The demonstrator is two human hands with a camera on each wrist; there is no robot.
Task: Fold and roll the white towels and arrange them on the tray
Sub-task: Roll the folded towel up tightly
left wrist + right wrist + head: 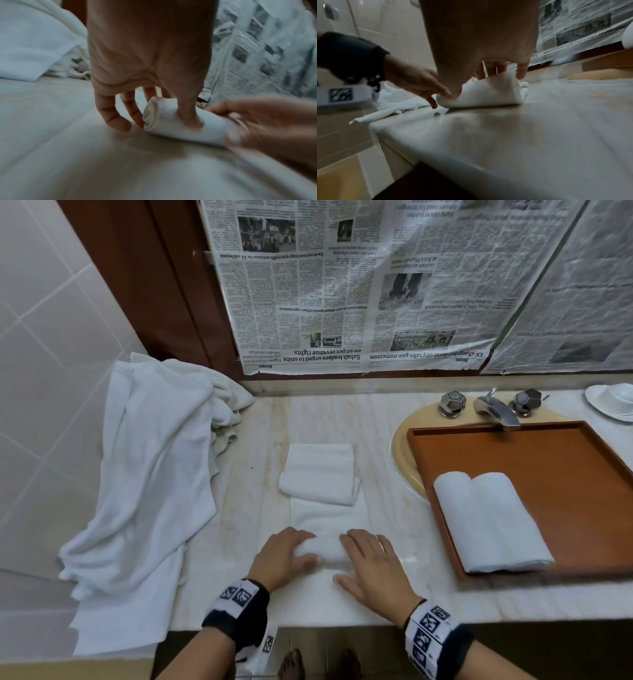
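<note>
A white towel lies as a long strip on the marble counter, and its near end is a roll (322,549) (180,129) (488,93). My left hand (284,556) (164,94) grips the roll's left end, thumb pressing on the near side, fingers curled behind. My right hand (370,563) (481,73) holds the right end, fingers over the top and thumb on the near side. The flat part of the towel (325,515) runs away from me. Beyond it lies a second folded towel (320,474). An orange-brown tray (548,474) at right carries two rolled towels (489,518) side by side.
A heap of unfolded white towels (154,474) lies at the left against the tiled wall and hangs over the counter's front edge. The tray rests over a beige sink (404,467), below a chrome faucet (496,409). A white dish (613,402) stands at far right. Newspaper covers the wall behind.
</note>
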